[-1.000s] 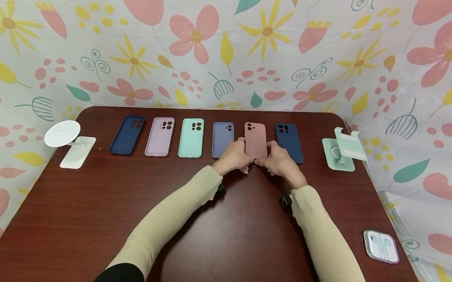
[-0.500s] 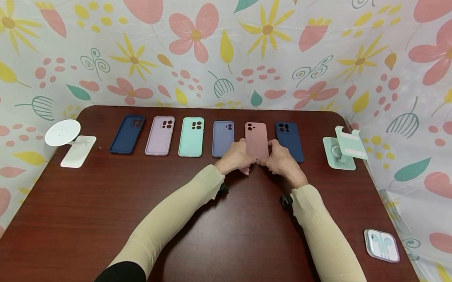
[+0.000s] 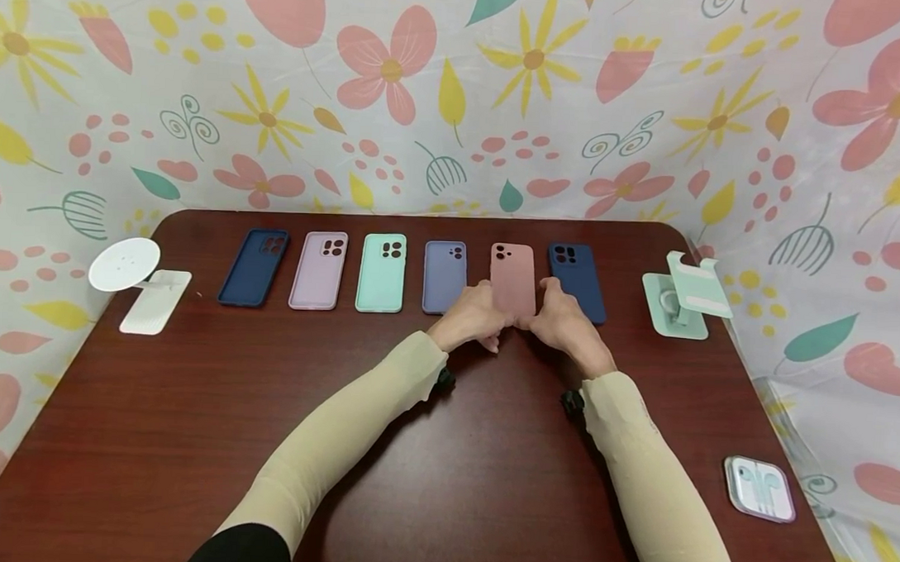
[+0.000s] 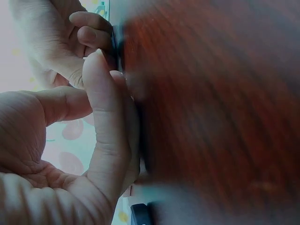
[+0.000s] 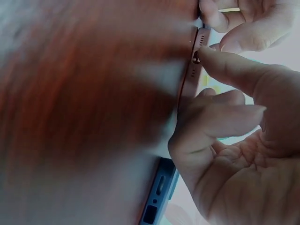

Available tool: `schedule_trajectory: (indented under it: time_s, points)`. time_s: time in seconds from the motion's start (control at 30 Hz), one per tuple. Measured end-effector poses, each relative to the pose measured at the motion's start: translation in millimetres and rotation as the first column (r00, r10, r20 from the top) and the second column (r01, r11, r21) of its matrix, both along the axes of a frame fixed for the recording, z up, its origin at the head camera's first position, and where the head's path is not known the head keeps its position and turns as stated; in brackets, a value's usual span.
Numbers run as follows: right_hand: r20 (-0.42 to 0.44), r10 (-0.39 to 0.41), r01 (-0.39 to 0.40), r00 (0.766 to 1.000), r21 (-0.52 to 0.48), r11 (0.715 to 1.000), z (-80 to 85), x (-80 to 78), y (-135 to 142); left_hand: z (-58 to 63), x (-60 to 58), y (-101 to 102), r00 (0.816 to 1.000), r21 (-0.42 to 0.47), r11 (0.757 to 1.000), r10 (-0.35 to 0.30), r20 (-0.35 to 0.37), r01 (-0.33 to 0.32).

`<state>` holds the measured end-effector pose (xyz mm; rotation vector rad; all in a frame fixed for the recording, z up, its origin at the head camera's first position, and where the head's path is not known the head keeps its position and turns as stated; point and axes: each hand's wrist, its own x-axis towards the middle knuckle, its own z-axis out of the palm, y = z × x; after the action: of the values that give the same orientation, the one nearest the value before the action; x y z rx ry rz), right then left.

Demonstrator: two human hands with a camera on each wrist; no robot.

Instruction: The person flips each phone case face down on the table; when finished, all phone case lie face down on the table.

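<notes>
A pink phone case lies in the row on the table, camera holes at the far end. My left hand holds it at the near left corner, its index finger along the left side. Opposite, my right hand grips the near right corner. Both thumbs meet at the near edge. In the right wrist view, the right thumb presses the bottom edge of the case by the port opening. The left wrist view shows the curled left fingers, with the case itself hidden.
A periwinkle case lies left of the pink one, a dark blue case right. Mint, lilac and navy cases continue leftward. A white stand, a mint stand and boxed earphones stand near the sides.
The pink phone case has slid slightly to the right, away from the periwinkle case, with both hands keeping hold of it. The other cases have stayed where they were.
</notes>
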<state>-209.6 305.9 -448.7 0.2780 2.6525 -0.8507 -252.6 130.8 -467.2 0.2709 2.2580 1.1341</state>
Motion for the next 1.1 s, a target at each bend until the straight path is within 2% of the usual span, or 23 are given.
schedule_trajectory:
  time_s: [0.03, 0.1, 0.27, 0.33, 0.43, 0.5, 0.6, 0.87, 1.1]
  points:
    - [-0.007, -0.007, 0.007, 1.0, -0.001, 1.0, -3.2, -1.5, 1.6, 4.6, 3.2, -1.8, 1.0, 0.011, 1.0, -0.003, 0.008, 0.003]
    - [-0.023, -0.009, 0.009, 1.0, 0.002, 1.0, -8.1, -4.0, 4.3, 2.9, 5.4, -2.8, 1.0, 0.024, 1.0, -0.014, -0.008, 0.014]
    - [-0.081, -0.015, 0.014, 0.997, -0.01, 1.0, -18.3, -9.1, 5.8, 17.6, 16.4, -12.1, 0.999, 0.05, 0.998, -0.038, -0.036, 0.04]
    - [-0.104, -0.009, 0.006, 0.995, -0.03, 1.0, -13.1, -5.6, 0.8, 31.2, 21.7, -18.8, 0.999, 0.057, 0.998, -0.039, -0.037, 0.041]
    - [-0.127, 0.01, -0.019, 0.992, -0.067, 0.998, 1.1, 2.9, -11.2, 38.0, 22.6, -28.4, 0.998, 0.053, 0.998, -0.034, -0.061, 0.038]
    - [-0.123, 0.024, -0.034, 0.992, -0.085, 0.996, 12.9, 9.0, -21.3, 41.7, 21.5, -36.0, 0.997, 0.041, 0.999, -0.029, -0.072, 0.032]
    - [-0.124, 0.037, -0.048, 0.992, -0.087, 0.995, 17.1, 10.0, -31.3, 45.2, 18.1, -48.9, 0.997, 0.021, 1.0, -0.018, -0.081, 0.019]
    - [-0.096, 0.078, -0.087, 0.992, -0.087, 0.992, 17.3, 2.4, -56.1, 45.9, 4.0, -84.3, 0.992, -0.027, 0.998, 0.052, -0.113, -0.055]
    - [-0.048, 0.105, -0.111, 0.993, -0.127, 0.986, 11.6, -9.7, -75.8, 42.1, -4.5, -103.7, 0.99, -0.051, 0.994, 0.089, -0.105, -0.095]
